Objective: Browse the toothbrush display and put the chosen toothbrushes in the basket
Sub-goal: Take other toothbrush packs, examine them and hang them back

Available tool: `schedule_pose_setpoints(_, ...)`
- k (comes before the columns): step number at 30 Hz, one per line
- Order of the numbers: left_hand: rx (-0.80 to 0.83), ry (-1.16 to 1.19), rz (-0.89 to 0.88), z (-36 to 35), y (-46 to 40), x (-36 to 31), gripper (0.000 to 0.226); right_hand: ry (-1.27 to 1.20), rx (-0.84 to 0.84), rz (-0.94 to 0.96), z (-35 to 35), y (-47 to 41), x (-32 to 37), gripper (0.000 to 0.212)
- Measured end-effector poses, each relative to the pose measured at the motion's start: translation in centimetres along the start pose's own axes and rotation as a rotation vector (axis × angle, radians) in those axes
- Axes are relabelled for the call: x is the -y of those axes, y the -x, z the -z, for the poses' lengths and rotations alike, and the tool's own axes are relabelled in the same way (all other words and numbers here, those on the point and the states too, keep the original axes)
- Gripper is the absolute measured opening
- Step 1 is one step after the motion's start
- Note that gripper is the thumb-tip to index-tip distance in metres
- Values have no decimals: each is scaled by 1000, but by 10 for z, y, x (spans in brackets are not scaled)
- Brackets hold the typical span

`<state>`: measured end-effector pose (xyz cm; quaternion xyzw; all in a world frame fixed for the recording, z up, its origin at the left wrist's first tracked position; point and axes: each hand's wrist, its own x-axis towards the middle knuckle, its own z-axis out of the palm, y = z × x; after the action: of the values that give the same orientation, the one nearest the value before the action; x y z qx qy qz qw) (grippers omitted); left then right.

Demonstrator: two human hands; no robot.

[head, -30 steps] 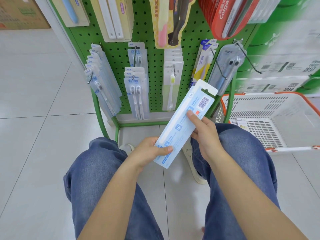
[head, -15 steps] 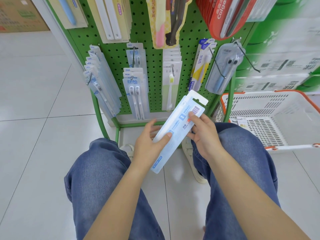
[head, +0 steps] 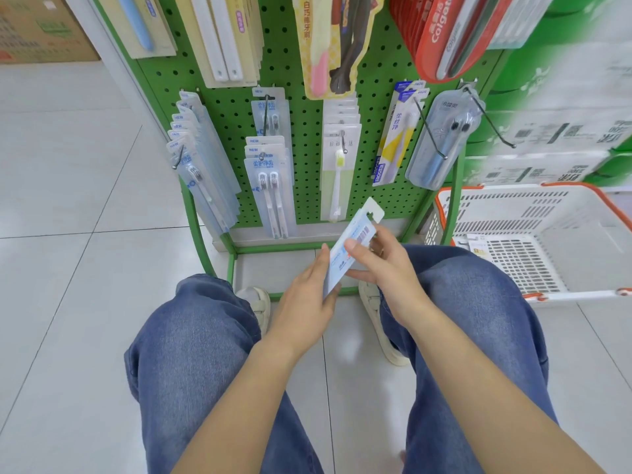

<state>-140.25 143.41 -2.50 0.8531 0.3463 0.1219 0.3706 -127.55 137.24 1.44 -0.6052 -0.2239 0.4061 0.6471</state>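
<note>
A long white-and-blue toothbrush pack (head: 355,239) is held edge-on between both hands, low in front of the green pegboard display (head: 307,107). My left hand (head: 307,299) lies along its lower end, with the fingers straight behind it and the thumb under its edge. My right hand (head: 383,265) pinches its upper part, thumb on the barcode side. The white basket with an orange rim (head: 581,213) stands on the floor to the right, with one pack (head: 477,246) lying in its near-left corner.
Several toothbrush packs hang on hooks: a stack (head: 198,162) at the left edge, twin-brush packs (head: 270,186), a single green brush (head: 338,165) and a clear case (head: 441,138). Bare hooks (head: 492,121) stick out at the right. My knees flank the hands, and white boxes (head: 547,131) stand behind the basket.
The pack has turned from lying flat with its back up to nearly edge-on and has come lower. My left hand slid from under its bottom end up along its side.
</note>
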Motion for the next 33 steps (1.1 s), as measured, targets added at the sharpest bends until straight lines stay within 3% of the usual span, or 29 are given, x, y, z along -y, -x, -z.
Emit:
schedule_pose_setpoints(3,14,-12,71,4,-2,1,41,185,23,94,-2,0,-1,39)
schedule_pose_setpoints(5,10,127,84,12,-5,1,6,176,14,169,-3,-4,7,34)
schedule_pose_setpoints(7,8,224,65,20,-11,-2,12,87,-8,225,-5,-11,22,21)
schedule_pose_setpoints(8,21,240,59,24,-14,-3,2,78,-18,271,-7,-15,30,16)
schedule_pose_setpoints(13,60,246,-4,61,-27,-4,47,142,-34,387,-26,-33,53,16)
schedule_pose_setpoints(14,-33,220,-54,72,-28,-2,51,156,-45,400,-29,-35,55,19)
schedule_pose_setpoints(17,-530,231,-200,108,-32,-4,46,227,-107,450,-35,-45,55,24)
schedule_pose_setpoints(19,-676,323,-202,124,-45,-2,36,277,-127,446,-36,-54,50,23)
schedule_pose_setpoints(24,-583,353,-119,134,-88,10,31,374,-154,445,-54,-78,39,27)
schedule_pose_setpoints(29,-460,696,38,131,-113,7,23,435,-229,506,-72,-102,31,23)
schedule_pose_setpoints(33,-441,798,59,134,-122,2,18,429,-240,528,-83,-122,31,24)
